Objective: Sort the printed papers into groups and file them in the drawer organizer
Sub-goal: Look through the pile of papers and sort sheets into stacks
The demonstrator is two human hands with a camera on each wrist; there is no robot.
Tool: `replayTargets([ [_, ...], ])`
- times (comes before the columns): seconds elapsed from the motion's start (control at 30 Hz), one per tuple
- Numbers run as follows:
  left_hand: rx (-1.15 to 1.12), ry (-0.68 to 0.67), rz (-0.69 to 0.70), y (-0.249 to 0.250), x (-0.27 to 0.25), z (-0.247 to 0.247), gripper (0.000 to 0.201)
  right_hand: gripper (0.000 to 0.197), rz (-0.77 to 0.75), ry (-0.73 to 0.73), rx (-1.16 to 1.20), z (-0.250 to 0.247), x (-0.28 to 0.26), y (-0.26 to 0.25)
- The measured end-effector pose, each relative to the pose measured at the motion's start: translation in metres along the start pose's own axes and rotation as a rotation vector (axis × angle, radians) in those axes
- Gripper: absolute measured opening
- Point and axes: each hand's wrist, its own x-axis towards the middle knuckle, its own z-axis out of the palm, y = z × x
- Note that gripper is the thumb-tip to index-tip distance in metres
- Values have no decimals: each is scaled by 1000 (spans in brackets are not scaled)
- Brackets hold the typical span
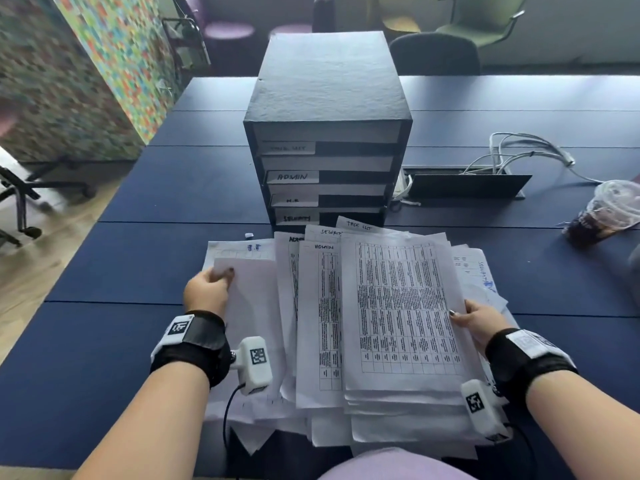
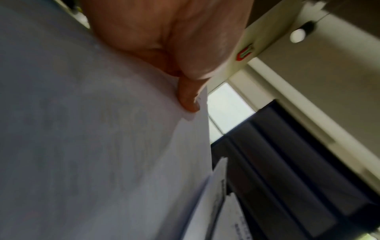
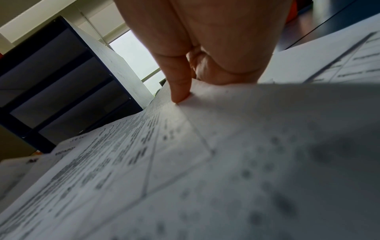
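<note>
While the fanned-out spread of white printed papers (image 1: 322,317) covers the near part of the dark blue table (image 1: 138,306), both hands are on it. The left hand (image 1: 207,289) pinches the top left corner of a blank-looking white sheet (image 1: 252,306) at the left of the spread, thumb on top and fingers curled under, and the left wrist view shows that same sheet (image 2: 92,146) lifted up with a fingertip (image 2: 189,100) pressed at its edge. The right hand (image 1: 479,322) has hold of the right edge of the big table-printed sheet (image 1: 405,306) lying on top of the stack; the right wrist view shows one finger (image 3: 180,84) pressing down on the page (image 3: 205,162) with the rest curled at the edge.

You can read handwritten headers poking out at the far side: "ADMIN", "SECURITY", "TASK LIST", that sort of thing. Just beyond the papers stands the black boxy drawer organizer (image 1: 327,91) with four slots, each with a white label (image 1: 292,176); "ADMIN" is clear, the others are blurry-ish.

Off to the right there's a clear plastic cup of dark iced drink (image 1: 602,213), a bundle of white cables (image 1: 519,150) coming out of a table cable hatch (image 1: 467,185), and some chairs (image 1: 485,22) past the far end.
</note>
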Motion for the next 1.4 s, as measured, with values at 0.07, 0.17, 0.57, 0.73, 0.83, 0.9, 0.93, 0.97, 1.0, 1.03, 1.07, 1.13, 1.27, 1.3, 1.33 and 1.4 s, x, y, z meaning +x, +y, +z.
replayTargets([
  [0.07,-51,17,91,23,-5,-5,14,19,-5,-3,6,0,-1,0],
  [0.17,-40,85,282,59,-10,-20,16,20,-10,2,0,0,-1,1],
  [0.57,-508,-215,801,144,-63,-35,14,11,-39,10,-49,-1,8,4],
  [0.73,-163,-623,605,90,-58,-2,15,16,-81,26,-39,0,8,7],
  [0.83,91,-566,476,55,-54,10,15,17,-81,26,-32,-2,10,9],
  [0.9,70,-499,365,35,-48,12,17,17,-86,30,-40,-2,9,9],
  [0.93,61,-485,294,27,-46,13,21,17,-91,28,-41,-2,9,9],
  [0.97,60,-485,224,20,-43,13,27,17,-90,25,-37,-2,9,9],
  [1.0,37,-488,136,15,-41,14,31,16,-88,18,-31,-2,9,8],
  [1.03,-29,-483,19,12,-39,15,32,17,-87,12,-27,-2,9,8],
  [1.07,-121,-464,-111,9,-37,16,32,17,-85,9,-27,-2,9,8],
  [1.13,-232,-413,-295,4,-34,15,27,17,-81,7,-27,-3,11,9],
  [1.27,-152,-577,-352,1,-36,10,38,17,-73,-1,-41,-3,15,10],
  [1.3,-96,-631,-342,1,-37,9,41,17,-73,-7,-45,-3,15,10],
  [1.33,-59,-658,-326,1,-39,10,42,17,-73,-11,-45,-4,15,10],
  [1.4,-73,-613,-296,-2,-38,13,37,20,-80,-9,-33,-4,16,11],
])
